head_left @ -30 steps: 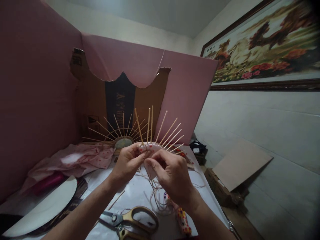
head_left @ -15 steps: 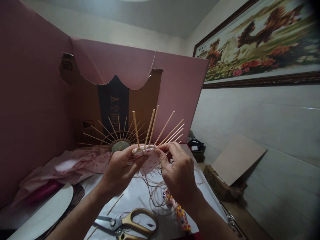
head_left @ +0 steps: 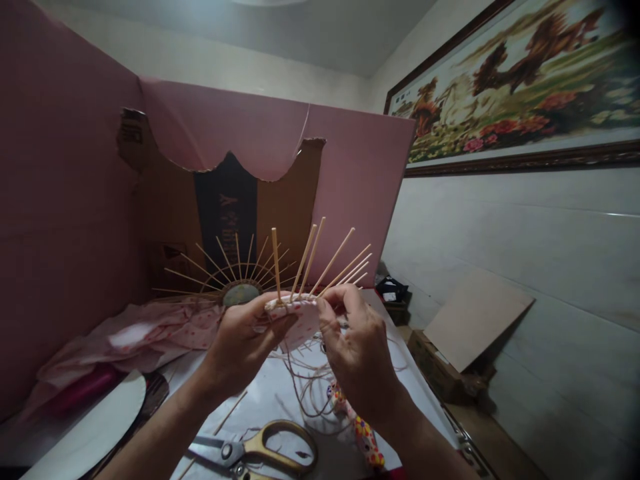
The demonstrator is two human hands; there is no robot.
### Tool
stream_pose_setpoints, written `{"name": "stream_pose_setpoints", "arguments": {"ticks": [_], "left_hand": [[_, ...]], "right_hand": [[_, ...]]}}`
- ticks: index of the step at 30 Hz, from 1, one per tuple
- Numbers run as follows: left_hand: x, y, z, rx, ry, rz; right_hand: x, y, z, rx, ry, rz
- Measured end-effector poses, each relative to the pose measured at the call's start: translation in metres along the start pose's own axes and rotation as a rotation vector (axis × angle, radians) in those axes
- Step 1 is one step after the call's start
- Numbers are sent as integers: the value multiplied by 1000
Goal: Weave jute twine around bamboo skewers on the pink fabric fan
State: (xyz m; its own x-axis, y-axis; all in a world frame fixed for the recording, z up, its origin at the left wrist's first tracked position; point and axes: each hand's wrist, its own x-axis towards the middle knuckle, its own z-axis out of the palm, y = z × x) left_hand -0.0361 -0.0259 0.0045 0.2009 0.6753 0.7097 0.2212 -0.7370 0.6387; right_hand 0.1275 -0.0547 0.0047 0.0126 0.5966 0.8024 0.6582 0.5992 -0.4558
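Disc (head_left: pixel 303 323), spotted-cloth covered, tilted, held up off the bench (head_left: pixel 265 390), between left grip (head_left: pixel 240 337) and right grip (head_left: pixel 357 333). Sticks (head_left: pixel 277 263) fan up and away from its far rim, just above both grips.

Left grip: closed, disc edge pinched between thumb and fingers near the leftmost stick. Right grip: thumb and forefinger close together at the opposite end of the rim, by the stick bases. Can't tell if they're fully together, or on rim or string; the fingers hide it.

String (head_left: pixel 293 378) hangs from under the disc near the left grip, loops loosely on the bench below and between the grips.

Step in hand looks like fine fingertip work along the rim. My take: let left do the clamping, right only the fiddly part. Pinch cloth and core together so the cover can't creep. Press at the stick bases, not the tips; long sticks would lever loose easily. Check spacing face-on; this angle bunches the right-hand ones. Watch string slack, could snag on a stick.

Further out: scissors (head_left: pixel 250 448) below left grip, flowered piece (head_left: pixel 367 440) below right grip, sunburst (head_left: pixel 241 292) beyond left grip, pink cloth (head_left: pixel 165 327) left of it.
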Motion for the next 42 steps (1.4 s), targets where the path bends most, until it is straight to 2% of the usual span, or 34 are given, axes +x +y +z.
{"name": "stream_pose_setpoints", "arguments": {"ticks": [6, 13, 19, 23, 33, 38, 42], "left_hand": [[-1, -3, 0, 13, -16, -2], [0, -6, -2, 57, -7, 30], [-3, -6, -3, 104, -6, 27], [-6, -13, -2, 47, 24, -16], [-4, -12, -2, -27, 58, -34], [-2, -14, -11, -58, 91, -113], [1, -14, -16, -68, 120, -125]], "right_hand": [[-1, -1, 0, 48, -42, 46], [-1, -1, -1, 58, -52, 32], [-1, -1, -1, 93, -35, -47], [0, -1, 1, 133, -17, -116], [0, 3, 3, 114, -1, -147], [3, 5, -7, 48, -6, -144], [6, 7, -18, 17, -29, -114]]}}
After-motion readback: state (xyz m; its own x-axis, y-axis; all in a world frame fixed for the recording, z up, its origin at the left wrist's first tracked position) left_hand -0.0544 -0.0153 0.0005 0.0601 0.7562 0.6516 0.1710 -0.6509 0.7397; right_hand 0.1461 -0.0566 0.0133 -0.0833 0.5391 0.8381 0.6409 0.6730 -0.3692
